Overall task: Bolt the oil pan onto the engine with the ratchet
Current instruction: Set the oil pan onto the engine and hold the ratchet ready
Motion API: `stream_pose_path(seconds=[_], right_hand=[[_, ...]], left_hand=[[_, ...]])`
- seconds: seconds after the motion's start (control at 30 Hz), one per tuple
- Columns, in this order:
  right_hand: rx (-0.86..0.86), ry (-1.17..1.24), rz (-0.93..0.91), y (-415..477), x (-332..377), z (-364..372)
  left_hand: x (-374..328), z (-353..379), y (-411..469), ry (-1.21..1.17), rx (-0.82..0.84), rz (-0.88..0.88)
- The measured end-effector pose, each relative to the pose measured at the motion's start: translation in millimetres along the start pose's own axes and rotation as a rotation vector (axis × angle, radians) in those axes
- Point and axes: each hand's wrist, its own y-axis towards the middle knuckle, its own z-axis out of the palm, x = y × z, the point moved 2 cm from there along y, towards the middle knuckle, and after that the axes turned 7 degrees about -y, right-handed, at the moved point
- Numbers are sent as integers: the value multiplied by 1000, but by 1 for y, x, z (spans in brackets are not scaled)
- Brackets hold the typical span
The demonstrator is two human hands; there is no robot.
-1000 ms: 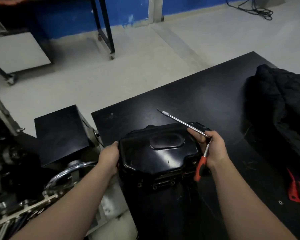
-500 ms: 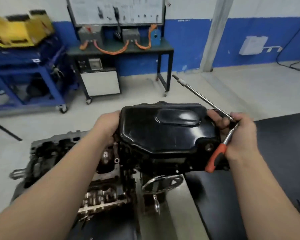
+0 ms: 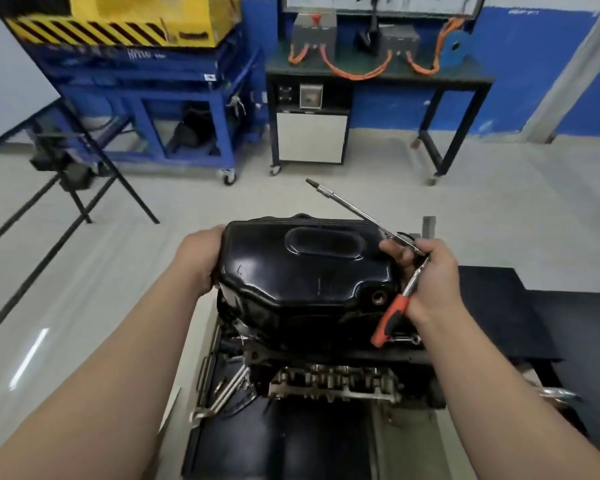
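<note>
A glossy black oil pan (image 3: 302, 278) is held between both hands over the engine (image 3: 333, 379), whose metal parts show just below it. My left hand (image 3: 200, 263) grips the pan's left end. My right hand (image 3: 430, 275) grips the pan's right end and also holds the ratchet (image 3: 394, 310) by its orange handle. The ratchet's long chrome extension (image 3: 350, 207) points up and to the far left, over the pan. Whether the pan touches the engine I cannot tell.
A black table (image 3: 520, 317) lies to the right. Across the bare floor stand a blue cart (image 3: 146, 98) with a yellow box, a dark workbench (image 3: 378, 77) with orange cables, and black stand legs (image 3: 94, 161) at left.
Both hands have carried the oil pan off the black table and leftward over the engine. My view has swung left and up toward the room. The ratchet stays in my right hand.
</note>
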Motion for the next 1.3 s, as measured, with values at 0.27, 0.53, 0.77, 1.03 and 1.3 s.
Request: stream_pose_path(seconds=[0.27,0.53,0.77,1.03,1.3], right_hand=[[-22,-43,21,25,-35,10],[-94,-47,7,24,-37,2],[-103,-14,-12,22,-34,-7],[-101,-1,-34,26,-31,-12],[-84,-6,-37,25,-32,-15]], left_hand=[[35,-22,50,-15,6,-133],[46,-16,57,-27,-13,-121],[55,-16,47,-56,-13,-115],[56,-12,50,-47,6,-120],[55,-9,53,10,-15,-109]])
